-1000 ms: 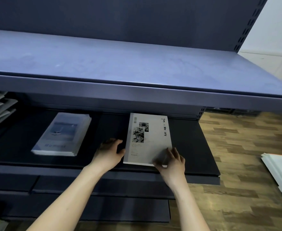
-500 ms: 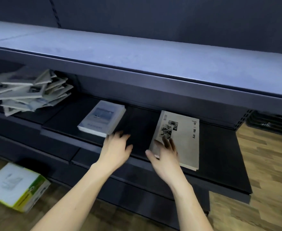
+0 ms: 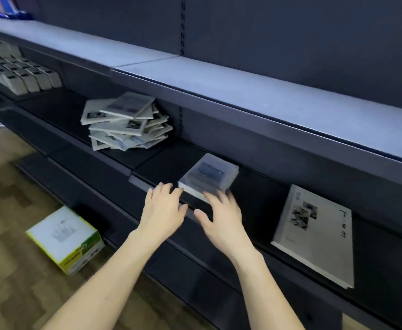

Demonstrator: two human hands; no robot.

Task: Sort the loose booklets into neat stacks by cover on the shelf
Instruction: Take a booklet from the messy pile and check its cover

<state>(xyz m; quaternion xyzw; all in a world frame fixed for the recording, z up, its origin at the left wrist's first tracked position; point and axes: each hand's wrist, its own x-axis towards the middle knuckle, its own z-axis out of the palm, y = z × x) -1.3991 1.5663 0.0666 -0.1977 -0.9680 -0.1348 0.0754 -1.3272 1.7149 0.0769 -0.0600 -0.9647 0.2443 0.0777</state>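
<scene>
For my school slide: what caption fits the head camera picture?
Two open hands, left hand and right hand, reach toward the blue-cover stack.

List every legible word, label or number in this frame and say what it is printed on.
"Time Memory", roughly; some letters are faint: white booklet stack, printed sideways.
Blue-cover stack: blurred, unreadable.
Messy booklet pile: too small to read.
Green-and-white box on the floor: label and side print blurred.
Grey boxes far left: labels unreadable.

single head view, close, angled down-left along dark shelf front.
</scene>
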